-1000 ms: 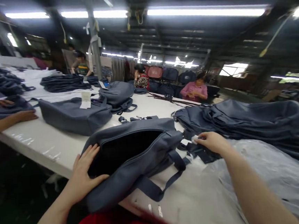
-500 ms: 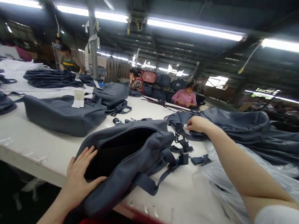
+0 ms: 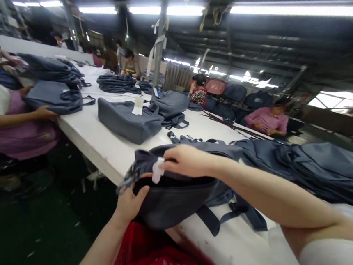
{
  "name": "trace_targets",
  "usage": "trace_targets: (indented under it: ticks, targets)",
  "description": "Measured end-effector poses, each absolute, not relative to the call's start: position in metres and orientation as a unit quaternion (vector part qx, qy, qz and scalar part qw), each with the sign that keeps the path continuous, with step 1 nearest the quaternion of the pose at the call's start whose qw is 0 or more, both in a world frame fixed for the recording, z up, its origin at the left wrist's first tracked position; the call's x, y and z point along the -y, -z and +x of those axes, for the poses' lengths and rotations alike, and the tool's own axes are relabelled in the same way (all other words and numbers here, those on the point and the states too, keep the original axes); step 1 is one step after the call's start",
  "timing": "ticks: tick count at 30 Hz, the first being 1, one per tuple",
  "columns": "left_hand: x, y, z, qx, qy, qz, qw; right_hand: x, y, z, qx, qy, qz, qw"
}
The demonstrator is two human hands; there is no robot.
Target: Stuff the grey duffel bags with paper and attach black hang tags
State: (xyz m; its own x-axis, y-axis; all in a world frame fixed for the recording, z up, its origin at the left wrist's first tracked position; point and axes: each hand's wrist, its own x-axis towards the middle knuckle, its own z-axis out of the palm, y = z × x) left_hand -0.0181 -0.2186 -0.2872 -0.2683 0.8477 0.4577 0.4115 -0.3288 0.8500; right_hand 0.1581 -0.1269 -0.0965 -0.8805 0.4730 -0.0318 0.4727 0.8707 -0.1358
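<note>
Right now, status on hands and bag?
Left hand gripping bag rim. Right hand pinching white piece over opening. Straps trail on table.

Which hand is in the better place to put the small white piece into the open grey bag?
Probably the right hand: it pinches the white piece just above the opening of the grey bag. The left hand is busy gripping the bag's near edge.

matt grey cloth bag (image 3: pixel 176 198), smooth white table (image 3: pixel 104 149), woven straps (image 3: pixel 230 218)
</note>
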Motion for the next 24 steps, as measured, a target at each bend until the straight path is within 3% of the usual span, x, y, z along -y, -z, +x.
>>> trace_targets:
  ticks: [4,8,10,14,17,24]
  targets:
    - [0.238,0.296,-0.019,-0.6,-0.6,0.476,0.23,0.133,0.171,0.125,0.959,-0.064,-0.189,-0.202]
    - [0.242,0.291,-0.022,-0.629,-0.529,0.537,0.188,0.139,0.187,0.12,0.933,-0.071,-0.175,-0.308]
    - [0.24,0.284,-0.024,-0.643,-0.508,0.545,0.175,0.143,0.177,0.119,0.946,-0.079,-0.185,-0.254]
    - [0.236,0.272,-0.026,-0.646,-0.463,0.581,0.176,0.146,0.161,0.115,0.959,-0.17,-0.217,-0.07]
    - [0.23,0.265,-0.02,-0.667,-0.42,0.598,0.144,0.147,0.165,0.113,0.959,-0.188,-0.208,-0.03]
    - [0.218,0.265,0.013,-0.716,-0.344,0.604,0.065,0.15,0.179,0.116,0.968,-0.051,-0.246,0.013]
